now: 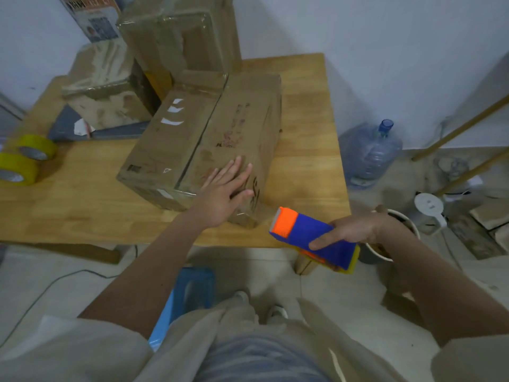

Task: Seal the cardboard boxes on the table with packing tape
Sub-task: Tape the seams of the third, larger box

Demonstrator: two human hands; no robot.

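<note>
A long cardboard box (192, 139) lies on the wooden table (308, 150), its top flaps closed with a seam running along its length. My left hand (224, 190) rests flat with spread fingers on the box's near right corner. My right hand (358, 228) holds a blue and orange tape dispenser (308, 237) off the table's near right corner, apart from the box. A yellow roll shows at the dispenser's lower edge.
Two taped boxes (107, 86) (179, 42) stand at the back left of the table. Two yellow tape rolls (26, 161) lie at the left edge. A water jug (370, 151), a white kettle (429, 210) and a bucket are on the floor at right; a blue stool (190, 290) is below the table edge.
</note>
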